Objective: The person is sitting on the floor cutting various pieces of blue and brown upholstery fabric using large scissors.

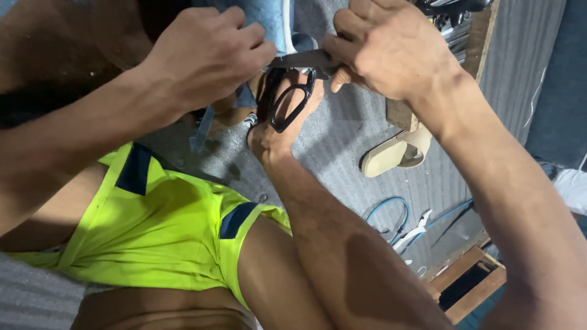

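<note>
hands: your left hand (205, 52) and right hand (391, 46) both pinch the scissors (293, 85), 12 o'clock.
around: sandal (394, 153) at 3 o'clock, blue cable (388, 211) at 4.
blocking: your knee, centre.
surface: grey mat (342, 140).

packages: none seen | labels: none seen | signs: none seen | screens: none seen | nearest candidate: open wooden box (474, 282) on floor, lower right of tan sandal (396, 151), brown frame, dark inside, unmarked as far as visible
</note>
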